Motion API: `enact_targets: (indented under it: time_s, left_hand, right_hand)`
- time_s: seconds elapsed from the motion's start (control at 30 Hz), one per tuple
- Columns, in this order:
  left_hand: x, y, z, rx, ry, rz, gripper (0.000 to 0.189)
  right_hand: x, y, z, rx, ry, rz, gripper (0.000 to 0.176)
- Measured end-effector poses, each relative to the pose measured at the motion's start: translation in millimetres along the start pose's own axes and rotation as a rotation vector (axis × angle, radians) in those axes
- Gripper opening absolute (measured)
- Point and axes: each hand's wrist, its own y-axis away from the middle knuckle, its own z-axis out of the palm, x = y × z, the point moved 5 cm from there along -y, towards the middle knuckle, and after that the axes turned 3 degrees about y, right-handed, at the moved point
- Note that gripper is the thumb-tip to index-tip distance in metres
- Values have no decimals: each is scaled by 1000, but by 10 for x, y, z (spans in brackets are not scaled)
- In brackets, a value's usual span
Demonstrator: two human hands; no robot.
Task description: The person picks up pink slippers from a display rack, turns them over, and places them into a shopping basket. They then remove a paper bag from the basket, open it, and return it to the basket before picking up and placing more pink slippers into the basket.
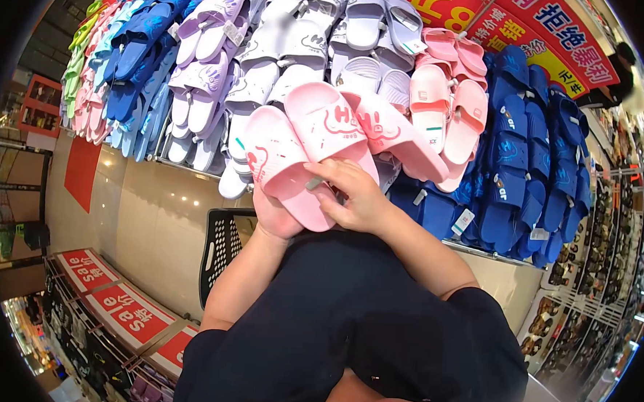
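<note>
A pair of pink slippers [277, 162] with red bear drawings and lettering on the straps is held in front of my chest, soles side by side. My left hand [276, 214] grips the left slipper from below, its fingers mostly hidden behind the sole. My right hand [353, 194] is closed at the inner edges of the pair, thumb and fingers around a small grey connector [313, 183] between them. Just behind to the right, another pink slipper [405, 140] with the same print overlaps the held pair in this view.
White slippers [259, 81], lilac slippers [201, 78], blue slippers [512, 156] and plain pink slippers [431, 97] hang in rows ahead. A black perforated basket or chair back [221, 250] stands at my left. Red sale signs [130, 311] top a lower-left rack. Shoe shelves [588, 266] line the right.
</note>
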Motion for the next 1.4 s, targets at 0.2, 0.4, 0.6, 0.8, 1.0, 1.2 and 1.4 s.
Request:
enact_targets:
  time_s: [0.2,0.4,0.6,0.8,1.0,1.2,1.4]
  left_hand:
    - [-25,-249,61,9,-69,16,75]
    - [-119,-519,133,-30,-204,-21,88]
    - [-262,-736,727,-103,-393,2,81]
    - [-456,-614,670,-291,-292,-145,75]
    - [-564,-687,602,-249,-318,-158,75]
    - [-547,-880,647,-277,-341,-108,75]
    - [-533,-1283,646,-303,-359,-38,71]
  right_hand:
    - [88,28,-289,174,219,-55,54]
    - [368,232,-314,180,264,90,85]
    - [-173,66,-742,261,428,-16,87]
    - [-504,131,-666,228,647,-172,68]
    - [-425,175,-626,173,630,-224,67]
    - [-345,69,-912,212,581,-260,71]
    - [-129,-93,-1359,309,513,-243,71]
